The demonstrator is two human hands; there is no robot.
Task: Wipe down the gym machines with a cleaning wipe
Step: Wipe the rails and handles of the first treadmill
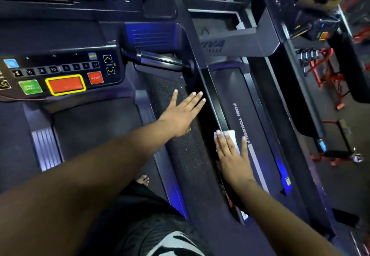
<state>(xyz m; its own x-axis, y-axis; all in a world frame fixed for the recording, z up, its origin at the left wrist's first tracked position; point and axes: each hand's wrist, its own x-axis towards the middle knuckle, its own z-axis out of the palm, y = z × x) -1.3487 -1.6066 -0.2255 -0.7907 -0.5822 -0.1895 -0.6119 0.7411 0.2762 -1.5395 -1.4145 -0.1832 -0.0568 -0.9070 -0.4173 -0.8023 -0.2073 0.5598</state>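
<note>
I stand on a dark treadmill whose right side handrail (215, 103) runs from the console down towards me. My right hand (233, 156) lies flat with straight fingers on a white cleaning wipe (233, 137), pressing it onto the rail beside the neighbouring belt marked "PUSH YOURSELF". Only the wipe's far edge shows past the fingertips. My left hand (183, 113) stretches out flat and empty, fingers spread, over the speckled strip left of the rail.
The treadmill console (60, 73) with green, red and STOP buttons sits at the left. A second treadmill belt (258, 127) lies to the right. Red weight racks (328, 79) stand on the floor at the far right. My bare foot (143, 180) shows below.
</note>
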